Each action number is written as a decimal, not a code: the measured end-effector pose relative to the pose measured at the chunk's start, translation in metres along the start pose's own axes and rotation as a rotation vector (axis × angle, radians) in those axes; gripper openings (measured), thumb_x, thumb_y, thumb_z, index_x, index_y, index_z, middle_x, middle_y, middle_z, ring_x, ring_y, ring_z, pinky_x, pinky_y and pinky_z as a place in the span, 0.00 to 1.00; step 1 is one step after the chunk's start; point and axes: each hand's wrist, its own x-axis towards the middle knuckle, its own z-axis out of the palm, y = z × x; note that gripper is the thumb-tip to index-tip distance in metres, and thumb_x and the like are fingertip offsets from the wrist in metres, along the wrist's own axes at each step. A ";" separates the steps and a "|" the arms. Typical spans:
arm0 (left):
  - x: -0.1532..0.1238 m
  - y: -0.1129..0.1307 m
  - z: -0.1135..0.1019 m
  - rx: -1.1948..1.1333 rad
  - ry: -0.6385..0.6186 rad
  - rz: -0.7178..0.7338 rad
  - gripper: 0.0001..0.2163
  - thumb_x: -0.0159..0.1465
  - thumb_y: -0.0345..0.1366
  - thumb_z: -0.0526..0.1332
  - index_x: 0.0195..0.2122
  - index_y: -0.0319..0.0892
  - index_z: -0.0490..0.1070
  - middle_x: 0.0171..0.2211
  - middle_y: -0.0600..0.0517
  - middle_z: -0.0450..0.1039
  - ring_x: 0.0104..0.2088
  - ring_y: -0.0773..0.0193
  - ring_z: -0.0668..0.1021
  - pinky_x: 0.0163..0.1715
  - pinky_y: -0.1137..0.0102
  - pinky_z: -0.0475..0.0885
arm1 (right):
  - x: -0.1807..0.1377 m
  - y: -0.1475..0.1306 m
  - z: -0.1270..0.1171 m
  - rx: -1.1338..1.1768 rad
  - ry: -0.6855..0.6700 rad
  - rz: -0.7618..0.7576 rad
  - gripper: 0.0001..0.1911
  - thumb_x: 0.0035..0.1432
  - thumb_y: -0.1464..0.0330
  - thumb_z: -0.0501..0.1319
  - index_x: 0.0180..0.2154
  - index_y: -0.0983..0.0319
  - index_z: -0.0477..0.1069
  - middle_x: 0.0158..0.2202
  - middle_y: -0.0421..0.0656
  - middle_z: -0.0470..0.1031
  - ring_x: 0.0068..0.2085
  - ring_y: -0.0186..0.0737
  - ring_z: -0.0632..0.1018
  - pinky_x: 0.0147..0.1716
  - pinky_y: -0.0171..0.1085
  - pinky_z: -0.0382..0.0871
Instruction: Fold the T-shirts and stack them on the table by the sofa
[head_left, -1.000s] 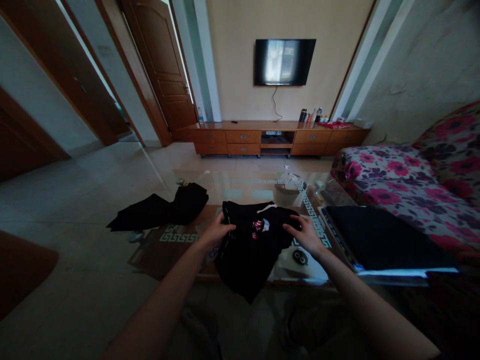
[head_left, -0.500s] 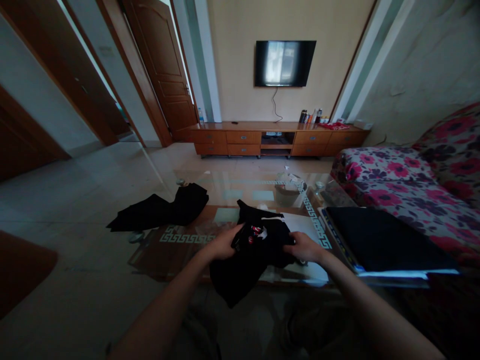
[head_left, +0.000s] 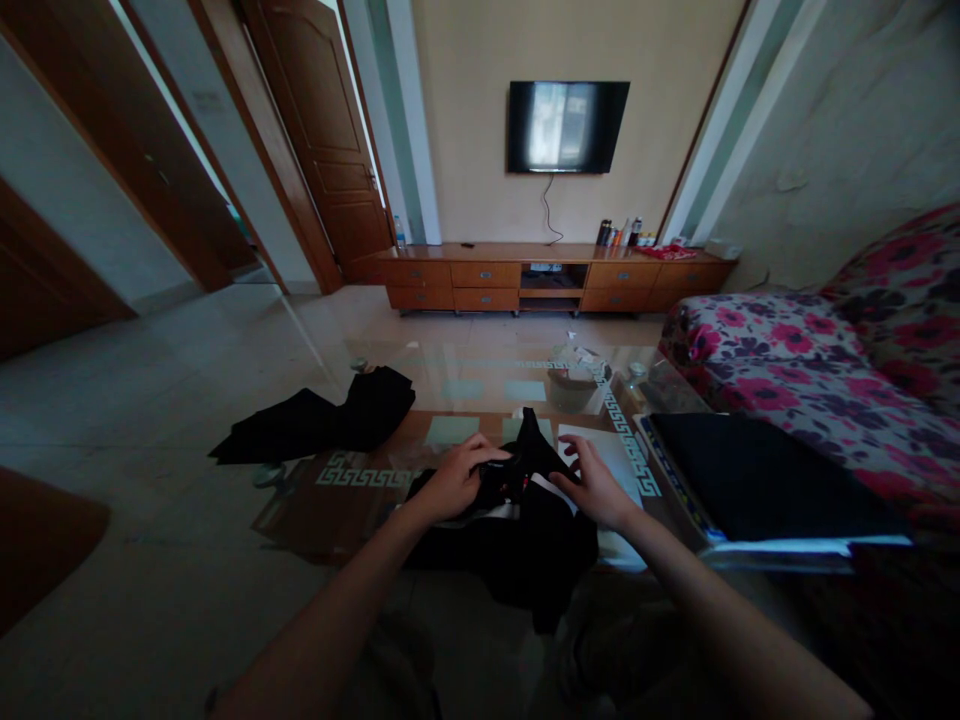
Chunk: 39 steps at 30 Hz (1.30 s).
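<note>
A black garment (head_left: 525,530) with a small red-and-white mark lies bunched at the near edge of the glass coffee table (head_left: 360,475) and hangs over the front. My left hand (head_left: 454,480) is closed on its upper left part. My right hand (head_left: 592,485) rests on its right side, fingers partly spread and pressing the cloth. Both hands sit close together over the garment.
A second black garment (head_left: 315,420) lies over the table's left corner. A dark flat folded item (head_left: 757,475) rests on papers at the right. A floral sofa (head_left: 825,360) stands at the right, and a TV cabinet (head_left: 555,272) along the far wall.
Both hands have drawn together toward the middle. The black garment has been gathered and pulled nearer, with more of it now hanging over the table's front edge.
</note>
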 end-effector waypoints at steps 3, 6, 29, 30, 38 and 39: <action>-0.001 0.012 0.004 -0.081 -0.087 0.045 0.16 0.67 0.27 0.56 0.49 0.46 0.79 0.42 0.49 0.69 0.45 0.63 0.75 0.50 0.66 0.69 | -0.002 -0.009 0.000 -0.094 0.107 -0.130 0.45 0.57 0.70 0.61 0.71 0.52 0.43 0.63 0.51 0.58 0.62 0.49 0.66 0.59 0.50 0.64; -0.002 0.019 0.006 -0.096 -0.148 0.058 0.13 0.66 0.29 0.59 0.46 0.47 0.81 0.42 0.49 0.69 0.44 0.63 0.75 0.49 0.67 0.69 | -0.004 -0.017 -0.001 -0.234 0.065 -0.212 0.42 0.53 0.76 0.61 0.67 0.49 0.57 0.67 0.49 0.51 0.65 0.52 0.60 0.62 0.52 0.59; -0.022 -0.051 -0.057 0.012 0.079 -0.531 0.21 0.57 0.51 0.64 0.43 0.39 0.80 0.39 0.47 0.82 0.42 0.50 0.80 0.41 0.64 0.73 | 0.008 0.020 -0.062 -0.224 0.277 0.195 0.22 0.63 0.47 0.54 0.35 0.59 0.69 0.30 0.45 0.76 0.35 0.48 0.79 0.37 0.41 0.69; -0.026 -0.052 -0.061 -0.016 0.017 -0.543 0.22 0.54 0.51 0.66 0.43 0.38 0.79 0.38 0.47 0.81 0.41 0.50 0.80 0.39 0.65 0.73 | 0.007 0.018 -0.066 -0.144 0.261 0.211 0.22 0.62 0.47 0.55 0.36 0.59 0.70 0.32 0.45 0.77 0.36 0.48 0.79 0.38 0.41 0.71; -0.061 -0.048 -0.082 0.213 -0.158 -0.597 0.12 0.53 0.42 0.62 0.31 0.40 0.80 0.29 0.52 0.79 0.37 0.53 0.79 0.36 0.68 0.71 | -0.027 -0.011 -0.116 0.325 -0.387 0.311 0.29 0.43 0.55 0.74 0.44 0.63 0.77 0.40 0.46 0.82 0.39 0.48 0.82 0.38 0.40 0.77; -0.065 -0.044 -0.085 0.249 -0.137 -0.597 0.12 0.54 0.41 0.61 0.31 0.41 0.81 0.30 0.51 0.80 0.38 0.52 0.80 0.36 0.68 0.71 | -0.032 -0.011 -0.122 0.237 -0.444 0.326 0.27 0.40 0.56 0.75 0.41 0.64 0.79 0.37 0.45 0.82 0.37 0.48 0.82 0.35 0.38 0.76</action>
